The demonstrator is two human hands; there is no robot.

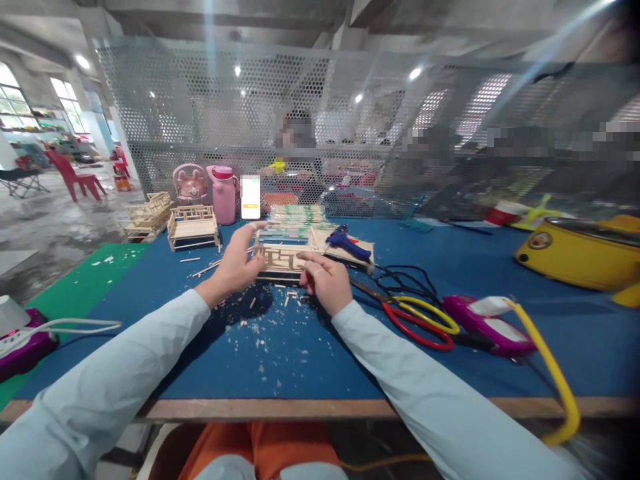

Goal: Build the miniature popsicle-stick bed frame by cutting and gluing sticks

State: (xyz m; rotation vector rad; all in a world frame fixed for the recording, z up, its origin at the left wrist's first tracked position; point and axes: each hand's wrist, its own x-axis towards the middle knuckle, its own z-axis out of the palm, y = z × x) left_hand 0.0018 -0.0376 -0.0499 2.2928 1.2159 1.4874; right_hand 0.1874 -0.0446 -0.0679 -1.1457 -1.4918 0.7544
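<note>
A small model bench of thin wooden sticks (283,259) stands on the blue table between my hands. My left hand (235,265) is closed on its left end, thumb in front and fingers behind. At the right end, my right hand (327,280) has its fingers bent, with the index finger and thumb against the lattice. Whether a loose stick sits in that pinch is too small to tell. Just behind lie bundled sticks (297,213) with green marks. A blue glue gun (350,243) rests on another wooden piece to the right.
Scissors with red and yellow handles (420,323) and a purple power strip (487,325) lie at right, near a yellow pot (575,253). Finished-looking stick models (194,227), a pink bottle (224,197) and a lit phone (251,198) stand at back left. A perforated screen (200,120) borders the table.
</note>
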